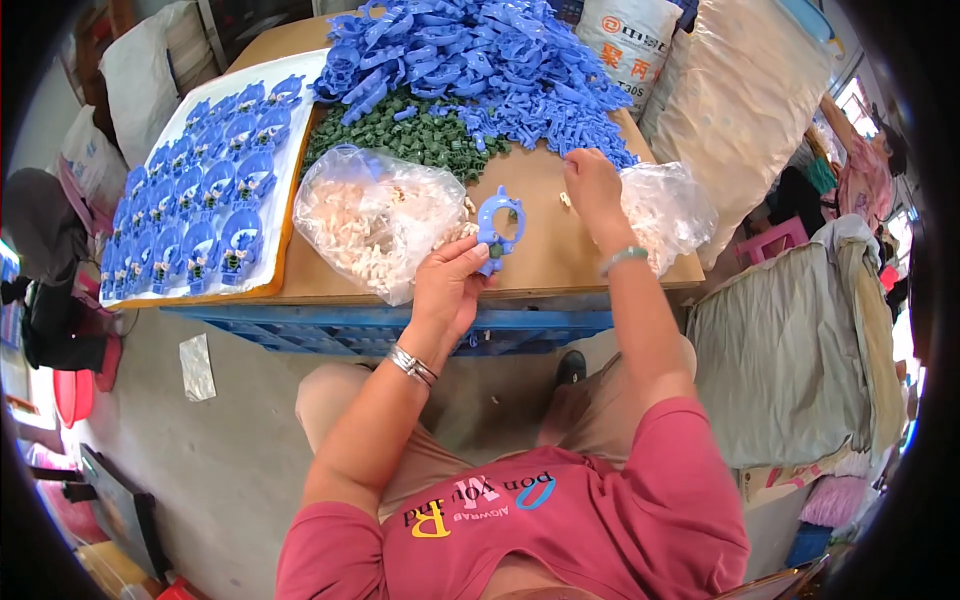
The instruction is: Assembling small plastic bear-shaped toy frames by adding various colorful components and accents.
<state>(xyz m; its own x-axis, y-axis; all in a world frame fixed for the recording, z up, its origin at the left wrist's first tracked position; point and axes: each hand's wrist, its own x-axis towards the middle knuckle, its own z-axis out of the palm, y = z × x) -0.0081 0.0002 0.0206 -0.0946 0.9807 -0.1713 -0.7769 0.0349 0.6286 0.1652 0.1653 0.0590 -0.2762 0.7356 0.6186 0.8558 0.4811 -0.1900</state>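
Note:
My left hand (450, 290) grips a blue plastic ring-shaped piece (486, 222) by its lower end, above the table's front part. A small dark green part shows on that piece near my fingertips. Farther right, my right hand (594, 190) has its fingers drawn together at the near edge of a heap of small blue plastic parts (560, 122); whatever is between them is hidden. Beside my left hand lies a clear plastic bag (335, 185) of cream-coloured small parts. Another clear bag (690, 205) with similar parts sits right of my right wrist.
Large blue plastic pieces (450, 45) are heaped at the back, with small dark green parts (415, 135) before them. On the left a white tray (297, 135) carries rows of blue assembled pieces. Full sacks (745, 100) stand behind the right side of the brown tabletop (540, 250).

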